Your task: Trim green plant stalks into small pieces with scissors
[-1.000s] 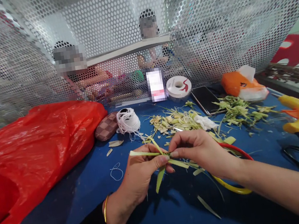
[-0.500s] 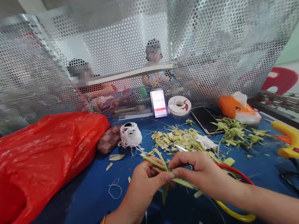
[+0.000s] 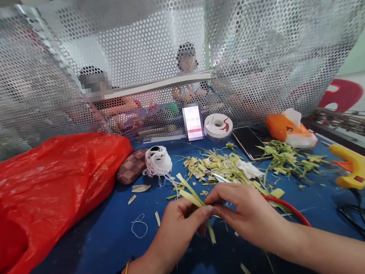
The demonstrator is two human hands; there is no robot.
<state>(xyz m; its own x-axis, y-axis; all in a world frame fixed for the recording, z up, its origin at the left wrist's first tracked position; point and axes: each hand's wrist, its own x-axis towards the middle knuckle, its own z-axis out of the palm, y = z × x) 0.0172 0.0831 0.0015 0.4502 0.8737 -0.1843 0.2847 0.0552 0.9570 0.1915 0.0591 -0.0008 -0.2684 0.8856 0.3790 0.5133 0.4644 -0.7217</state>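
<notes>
My left hand (image 3: 178, 227), with a gold bangle at its wrist, pinches a bundle of green leaf strips (image 3: 191, 194) between thumb and fingers. Some strips stick up and to the left, and one hangs down below the fingertips. My right hand (image 3: 244, 210) is closed at the same spot, its thumb and index finger touching the strips beside my left thumb. Just behind my right hand lie scissors (image 3: 221, 178), blade showing, with a red handle (image 3: 291, 207) past my wrist. A pile of cut leaf pieces (image 3: 214, 163) lies beyond both hands.
A red plastic bag (image 3: 57, 197) covers the left side. White string (image 3: 158, 162), a checkered pouch (image 3: 132, 166), a tape roll (image 3: 218, 125), a phone (image 3: 249, 143), tissues (image 3: 291, 130) and a yellow glue gun (image 3: 361, 167) surround the pile. People sit behind a perforated sheet (image 3: 153, 31).
The leaf strips have turned in my fingers: the long piece that pointed down to the right no longer shows, and one now hangs straight down. The view has shifted slightly.
</notes>
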